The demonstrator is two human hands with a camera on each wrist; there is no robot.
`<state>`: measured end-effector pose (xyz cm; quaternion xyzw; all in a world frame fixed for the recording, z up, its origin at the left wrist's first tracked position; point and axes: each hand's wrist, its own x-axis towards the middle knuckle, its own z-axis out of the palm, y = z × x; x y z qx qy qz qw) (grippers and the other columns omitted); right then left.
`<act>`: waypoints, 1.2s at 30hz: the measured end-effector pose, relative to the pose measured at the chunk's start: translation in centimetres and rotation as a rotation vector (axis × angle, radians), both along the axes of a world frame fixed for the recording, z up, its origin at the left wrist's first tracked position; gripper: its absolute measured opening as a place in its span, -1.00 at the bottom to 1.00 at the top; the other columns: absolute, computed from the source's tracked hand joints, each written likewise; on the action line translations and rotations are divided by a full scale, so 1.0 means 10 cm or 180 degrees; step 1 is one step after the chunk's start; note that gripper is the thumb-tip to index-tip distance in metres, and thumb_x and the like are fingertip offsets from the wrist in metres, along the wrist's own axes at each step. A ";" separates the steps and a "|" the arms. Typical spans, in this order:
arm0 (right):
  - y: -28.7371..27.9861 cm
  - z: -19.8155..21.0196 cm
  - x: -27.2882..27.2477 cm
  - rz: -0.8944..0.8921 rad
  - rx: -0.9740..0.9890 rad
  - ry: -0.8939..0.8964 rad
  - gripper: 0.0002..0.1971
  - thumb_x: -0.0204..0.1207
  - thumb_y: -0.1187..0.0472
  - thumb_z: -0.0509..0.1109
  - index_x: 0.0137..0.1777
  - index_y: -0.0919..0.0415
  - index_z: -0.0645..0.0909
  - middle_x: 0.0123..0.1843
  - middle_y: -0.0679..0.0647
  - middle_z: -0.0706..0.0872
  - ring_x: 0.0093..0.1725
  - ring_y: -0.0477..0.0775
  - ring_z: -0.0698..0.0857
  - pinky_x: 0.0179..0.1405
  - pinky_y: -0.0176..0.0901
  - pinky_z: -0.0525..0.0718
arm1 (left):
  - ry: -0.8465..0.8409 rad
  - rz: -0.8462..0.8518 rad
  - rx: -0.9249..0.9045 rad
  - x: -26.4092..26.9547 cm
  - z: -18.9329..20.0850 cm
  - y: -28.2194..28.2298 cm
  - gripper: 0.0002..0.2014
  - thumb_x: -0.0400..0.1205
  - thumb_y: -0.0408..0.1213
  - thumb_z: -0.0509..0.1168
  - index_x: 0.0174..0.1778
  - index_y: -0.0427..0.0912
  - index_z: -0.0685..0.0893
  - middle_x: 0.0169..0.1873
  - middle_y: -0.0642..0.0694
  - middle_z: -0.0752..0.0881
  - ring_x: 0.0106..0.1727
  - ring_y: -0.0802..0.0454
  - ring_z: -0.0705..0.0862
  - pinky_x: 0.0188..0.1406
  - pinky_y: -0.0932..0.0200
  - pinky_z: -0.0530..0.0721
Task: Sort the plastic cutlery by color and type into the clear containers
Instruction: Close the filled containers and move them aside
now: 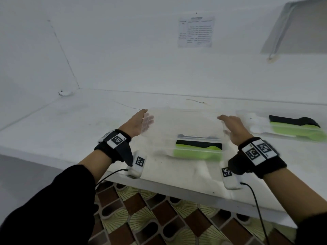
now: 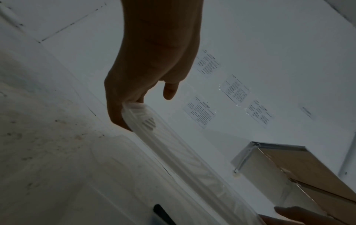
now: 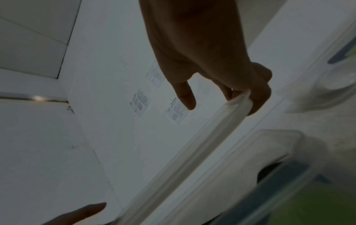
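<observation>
Lid (image 1: 185, 121) of clear plastic, held level above the middle container (image 1: 198, 151) on the worktop (image 1: 70, 124), one short end in each grip. Left grip (image 1: 138, 123) curled round the left end, right grip (image 1: 233, 129) pinching the right end; in both wrist views one finger stands free of the rim. Cannot tell whether going on or coming off; judged here as closing.

To do it well: keep the lid flat and square to the box, line up the far edge first, then lower both ends together. Press down on the corners only once the rim sits all round. Mind the flex, since thin clear plastic probably bows in the middle and may pop off at one end. Check that no handle stands above the rim before pressing.

Middle container: black pieces (image 1: 198, 144) along the far side, green pieces (image 1: 194, 153) along the near side, touching, all lying flat; type too blurred to tell.

Right container (image 1: 283, 137), well apart at the right: white pieces (image 1: 258, 124) on the left, black and green beside them, with rounded ends that look like spoons.

Farther out, a printed sheet (image 1: 195, 31) on the wall.
</observation>
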<state>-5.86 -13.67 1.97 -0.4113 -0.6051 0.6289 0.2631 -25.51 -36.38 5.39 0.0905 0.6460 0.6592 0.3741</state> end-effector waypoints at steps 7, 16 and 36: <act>-0.16 0.27 -0.08 0.0060 0.0058 0.0397 -0.37 0.63 -0.23 0.04 0.60 0.09 0.16 0.58 0.03 0.27 0.55 0.07 0.29 0.51 -0.05 0.18 | 0.0095 0.0042 0.0495 -0.21 0.02 0.06 -0.39 0.74 0.12 -0.24 0.53 -0.21 0.34 0.47 -0.14 0.48 0.54 -0.09 0.35 0.58 0.02 0.13; -0.15 0.24 0.02 -0.0084 -0.0245 0.1645 -0.65 0.67 0.24 -0.01 -0.22 0.23 0.56 -0.23 -0.02 0.74 -0.03 -0.03 0.64 0.11 -0.26 0.52 | 0.0266 -0.0068 0.0859 -0.32 -0.24 0.10 -0.82 0.69 -0.48 0.11 0.09 -0.27 0.59 -0.40 0.27 0.75 -0.28 0.35 0.69 -0.09 0.41 0.55; -0.02 -0.37 0.30 0.0441 -0.0530 0.0560 -0.47 0.64 0.36 0.08 0.61 0.32 0.13 0.61 0.07 0.25 0.51 0.05 0.35 0.47 -0.17 0.30 | 0.0331 -0.0773 -0.0046 -0.25 -0.56 0.00 -0.08 0.49 0.04 0.41 0.65 -0.18 0.06 0.64 -0.06 0.10 0.64 -0.03 0.12 0.64 0.00 0.02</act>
